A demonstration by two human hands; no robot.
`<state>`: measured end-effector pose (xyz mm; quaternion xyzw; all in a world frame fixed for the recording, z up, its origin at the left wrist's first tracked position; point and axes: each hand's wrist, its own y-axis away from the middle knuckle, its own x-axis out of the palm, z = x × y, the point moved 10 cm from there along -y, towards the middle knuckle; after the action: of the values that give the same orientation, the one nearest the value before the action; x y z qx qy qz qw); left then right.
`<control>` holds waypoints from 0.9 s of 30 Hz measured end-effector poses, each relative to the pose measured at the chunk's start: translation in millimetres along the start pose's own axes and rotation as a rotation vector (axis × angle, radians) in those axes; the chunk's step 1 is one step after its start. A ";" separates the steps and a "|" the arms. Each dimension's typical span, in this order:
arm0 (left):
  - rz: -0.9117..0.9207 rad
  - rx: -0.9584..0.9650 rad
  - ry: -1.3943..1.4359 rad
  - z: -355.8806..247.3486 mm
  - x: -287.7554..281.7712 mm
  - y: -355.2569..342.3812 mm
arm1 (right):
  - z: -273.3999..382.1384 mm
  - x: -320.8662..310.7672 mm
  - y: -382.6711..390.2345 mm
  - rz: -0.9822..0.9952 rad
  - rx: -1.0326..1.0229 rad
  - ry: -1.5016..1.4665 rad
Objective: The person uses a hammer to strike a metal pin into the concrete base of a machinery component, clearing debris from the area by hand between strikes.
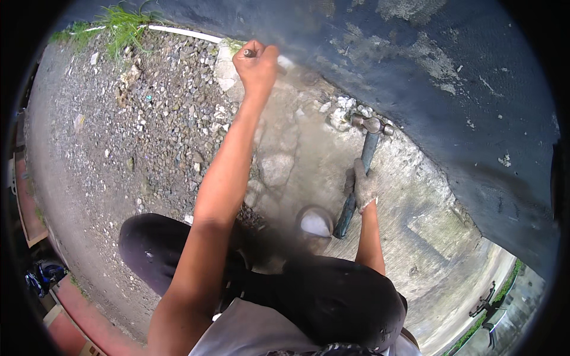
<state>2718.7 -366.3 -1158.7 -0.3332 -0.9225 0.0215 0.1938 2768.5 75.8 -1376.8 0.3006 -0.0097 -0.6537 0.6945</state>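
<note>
My bare left hand (258, 66) is wrapped round a chisel (250, 53) at the foot of the dark wall. Only its round metal end shows above my fist; the tip is hidden. In a grey knitted glove, my right hand (360, 185) grips a hammer (367, 148) by its dark teal handle. The steel hammer head (371, 124) is up and to the right of my left hand's forearm, apart from the chisel. Below both hands lies cracked, dusty concrete (279, 169), with broken white chunks (341, 114) along the wall.
A dark painted wall (475, 107) with peeling patches runs along the far right. Loose gravel (160, 118) covers the left side. Grass (124, 26) and a white pipe (184, 31) lie at the far left. A blurred round pale thing (314, 224) sits near my bent knees.
</note>
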 end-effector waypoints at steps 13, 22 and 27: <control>0.662 0.300 -0.362 29.2 69.1 -5.0 | 214.6 25.6 104.1 0.196 -0.013 0.047; 0.871 0.130 -0.593 31.3 67.0 15.8 | 405.1 23.0 161.0 -0.029 -0.672 0.136; 0.825 0.229 -0.518 26.2 66.2 20.7 | 356.5 64.2 97.0 0.225 -0.393 0.550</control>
<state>2674.9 -306.7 -1163.7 -0.6305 -0.7234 0.2797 -0.0308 2720.4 -130.6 -1067.3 0.3232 0.2704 -0.4570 0.7833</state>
